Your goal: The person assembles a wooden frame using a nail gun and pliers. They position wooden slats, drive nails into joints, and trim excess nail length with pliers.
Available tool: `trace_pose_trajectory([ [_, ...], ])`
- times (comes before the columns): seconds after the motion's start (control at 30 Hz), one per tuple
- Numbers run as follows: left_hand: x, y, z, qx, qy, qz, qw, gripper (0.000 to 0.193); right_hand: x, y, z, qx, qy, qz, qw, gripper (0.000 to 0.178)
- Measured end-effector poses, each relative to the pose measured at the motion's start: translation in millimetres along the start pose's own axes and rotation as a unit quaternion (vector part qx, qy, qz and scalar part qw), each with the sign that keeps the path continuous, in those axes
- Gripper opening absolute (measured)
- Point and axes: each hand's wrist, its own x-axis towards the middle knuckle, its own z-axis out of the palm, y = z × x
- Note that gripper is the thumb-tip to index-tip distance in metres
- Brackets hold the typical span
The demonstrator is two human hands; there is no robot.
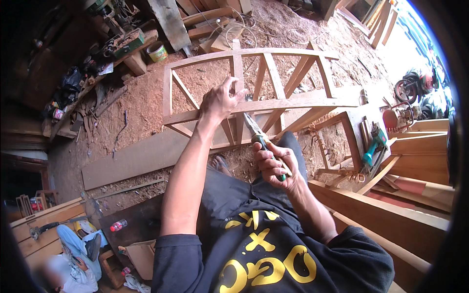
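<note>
A pale wooden frame [283, 103] with curved rails and several upright and slanted slats stands in front of me. My left hand [219, 101] rests at its near rail, fingers bent and gripping around an upright slat; the fingertips are partly hidden. My right hand [277, 165] is closed around the handles of a pair of pliers [258, 131], which have green and pale grips. The jaws point up and left, close to the near rail and just right of the left hand. Whether the jaws touch the wood I cannot tell.
A long flat board [132, 163] lies on the sawdust-covered floor beyond my feet. At right, a teal power tool [375, 146] sits near wooden furniture parts [391, 215]. Another person [73, 263] sits at lower left, near a bottle [118, 225]. A paint can [157, 52] stands far left.
</note>
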Motion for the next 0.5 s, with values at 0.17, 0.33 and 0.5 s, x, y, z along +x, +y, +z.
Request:
trace_pose_trajectory([
  [0.17,-0.2,1.3,0.8,0.02,-0.007,-0.006,1.0,0.053,-1.9,3.1,-5.2,-0.165,0.075,-0.03,0.983,0.023],
  [0.33,-0.8,-3.6,8.4,-0.003,0.032,0.025,0.999,0.05,2.5,-28.1,-36.4,-0.916,0.332,-0.21,0.082,0.026],
  [0.5,-1.4,0.0,0.1,0.015,-0.01,-0.027,0.999,0.051,-0.2,-39.1,-10.4,-0.935,0.307,-0.171,0.038,0.027],
])
